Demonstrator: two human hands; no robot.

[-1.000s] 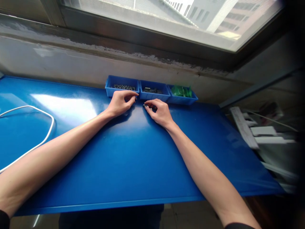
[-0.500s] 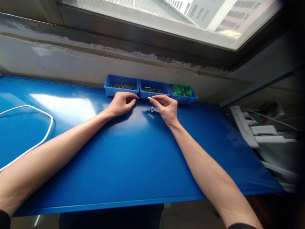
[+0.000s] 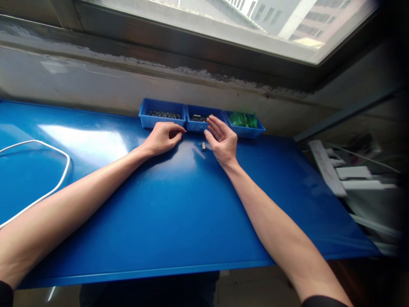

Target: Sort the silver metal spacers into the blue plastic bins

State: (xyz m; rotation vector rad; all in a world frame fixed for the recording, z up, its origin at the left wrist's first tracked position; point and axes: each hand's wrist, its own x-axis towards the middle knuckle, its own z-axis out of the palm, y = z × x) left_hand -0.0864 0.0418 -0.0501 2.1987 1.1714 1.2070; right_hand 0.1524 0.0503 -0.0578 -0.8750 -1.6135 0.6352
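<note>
Small metal cylinder [image 3: 203, 146] lies on the blue worktop [image 3: 179, 213] between both hands, long axis pointing away. Right hand [image 3: 222, 140], fingers spread and empty, sits just beside it; left hand [image 3: 163, 138], loosely curled, contents hidden, lies farther off.

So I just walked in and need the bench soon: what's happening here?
A person sits at a blue table with three small blue bins by the wall. The right hand is open, fingers reaching at the middle bin. A small metal piece lies on the table beside it. The left hand rests curled near the bins.
</note>
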